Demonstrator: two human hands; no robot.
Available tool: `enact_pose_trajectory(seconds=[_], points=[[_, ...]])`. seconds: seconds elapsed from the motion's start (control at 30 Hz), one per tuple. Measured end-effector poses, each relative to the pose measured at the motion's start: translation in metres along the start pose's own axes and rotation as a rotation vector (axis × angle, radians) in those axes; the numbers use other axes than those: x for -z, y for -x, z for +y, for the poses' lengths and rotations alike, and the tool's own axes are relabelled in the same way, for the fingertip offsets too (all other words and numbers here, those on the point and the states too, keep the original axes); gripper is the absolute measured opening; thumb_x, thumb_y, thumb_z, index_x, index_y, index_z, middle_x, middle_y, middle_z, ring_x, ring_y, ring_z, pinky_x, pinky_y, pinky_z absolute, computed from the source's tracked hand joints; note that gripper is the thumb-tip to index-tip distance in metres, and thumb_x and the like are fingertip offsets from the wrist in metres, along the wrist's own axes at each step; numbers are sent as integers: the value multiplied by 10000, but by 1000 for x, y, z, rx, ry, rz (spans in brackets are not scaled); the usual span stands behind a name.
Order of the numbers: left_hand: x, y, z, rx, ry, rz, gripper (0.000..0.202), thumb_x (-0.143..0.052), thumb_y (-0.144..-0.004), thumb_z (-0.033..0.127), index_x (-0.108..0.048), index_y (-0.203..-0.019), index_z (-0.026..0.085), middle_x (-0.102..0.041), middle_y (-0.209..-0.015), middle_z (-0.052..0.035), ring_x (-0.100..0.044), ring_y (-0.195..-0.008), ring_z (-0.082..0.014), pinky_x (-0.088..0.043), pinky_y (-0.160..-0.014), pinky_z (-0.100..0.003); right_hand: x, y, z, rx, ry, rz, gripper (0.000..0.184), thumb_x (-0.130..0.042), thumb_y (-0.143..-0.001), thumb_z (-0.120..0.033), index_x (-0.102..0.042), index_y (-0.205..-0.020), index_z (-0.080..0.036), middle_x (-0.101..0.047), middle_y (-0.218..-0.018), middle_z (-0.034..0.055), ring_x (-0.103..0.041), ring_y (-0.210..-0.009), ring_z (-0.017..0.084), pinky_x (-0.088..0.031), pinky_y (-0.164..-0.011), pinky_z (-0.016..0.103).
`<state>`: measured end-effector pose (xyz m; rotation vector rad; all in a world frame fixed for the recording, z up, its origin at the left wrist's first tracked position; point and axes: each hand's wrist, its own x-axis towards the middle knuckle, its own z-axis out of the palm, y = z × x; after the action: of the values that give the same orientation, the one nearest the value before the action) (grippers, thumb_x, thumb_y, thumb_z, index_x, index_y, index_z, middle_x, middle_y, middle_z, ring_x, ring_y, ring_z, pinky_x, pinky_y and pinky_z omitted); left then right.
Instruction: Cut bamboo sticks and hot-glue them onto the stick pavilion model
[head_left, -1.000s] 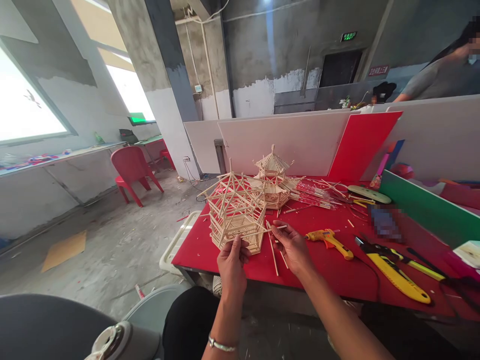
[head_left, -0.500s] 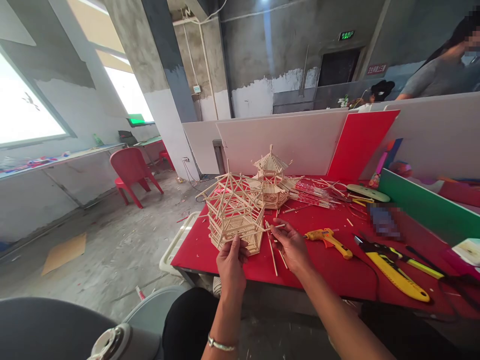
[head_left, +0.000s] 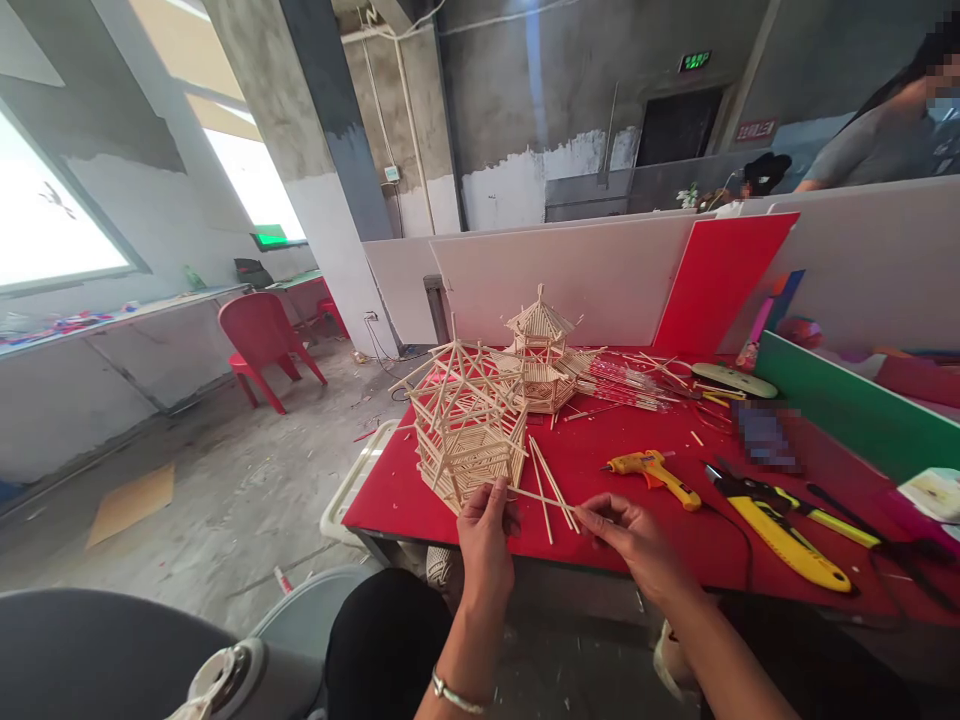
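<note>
A thin wooden stick [head_left: 544, 498] runs between my two hands in front of the table's near edge. My left hand [head_left: 486, 512] pinches its left end between thumb and finger, close to the base of a pavilion frame. My right hand [head_left: 626, 535] has its fingers closed on the other end. Just beyond my left hand stands the open pavilion frame [head_left: 469, 425], made of similar sticks. Behind it is a smaller model pavilion [head_left: 541, 355] with a filled-in roof. Several loose sticks [head_left: 551, 485] lie on the red tabletop between the frame and my right hand.
On the red table [head_left: 645, 535] lie a yellow glue gun [head_left: 656, 475], a yellow-handled cutter [head_left: 787, 540] and bundled sticks [head_left: 626, 385]. White boards [head_left: 562, 280] stand along the back, a green panel [head_left: 855, 410] at right. Beyond them is a person [head_left: 877, 150]. A bin [head_left: 315, 610] stands lower left.
My right hand has moved right and down, away from the frame. My left hand has shifted slightly right. The stick now stretches between both hands, sloping down to the right.
</note>
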<state>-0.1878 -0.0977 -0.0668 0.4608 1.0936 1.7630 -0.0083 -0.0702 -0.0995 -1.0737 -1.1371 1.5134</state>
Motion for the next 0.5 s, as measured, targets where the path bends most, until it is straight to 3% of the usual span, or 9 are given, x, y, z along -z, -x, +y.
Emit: enact_pose_trajectory(seconds=[0.2,0.33,0.43,0.5], points=[[-20,9,-10,136,69,-58,391,-880,-564,405,-646,-719,132,-586,-579,17,-490,-444,-58,-311,-407,-172,10,28,-21,128,351,-66,307,-718,-780,-471,-748,-993,-253,-738,-951,52,-663,-872,225,-518,-744,282],[-23,11,-12,156,37,-32,476,-876,-541,450,-692,-831,121,-572,-594,18,-516,-477,-70,-318,-412,-171,7,40,-30,194,484,-129,268,-680,-807,-472,-769,-955,-267,-746,-911,49,-675,-859,246,-526,-738,295],[-19,11,-15,121,5,-7,489,-868,-546,478,-708,-834,116,-503,-540,48,-437,-445,-51,-305,-406,-173,8,44,-32,144,454,-206,306,-645,-821,-512,-780,-903,-250,-742,-812,37,-675,-840,253,-521,-701,286],[-17,11,-18,93,-16,-24,480,-854,-573,492,-718,-840,117,-467,-511,62,-382,-422,-42,-282,-396,-174,9,43,-33,136,428,-191,338,-621,-829,-535,-782,-859,-239,-739,-768,29,-673,-827,250,-513,-689,278]])
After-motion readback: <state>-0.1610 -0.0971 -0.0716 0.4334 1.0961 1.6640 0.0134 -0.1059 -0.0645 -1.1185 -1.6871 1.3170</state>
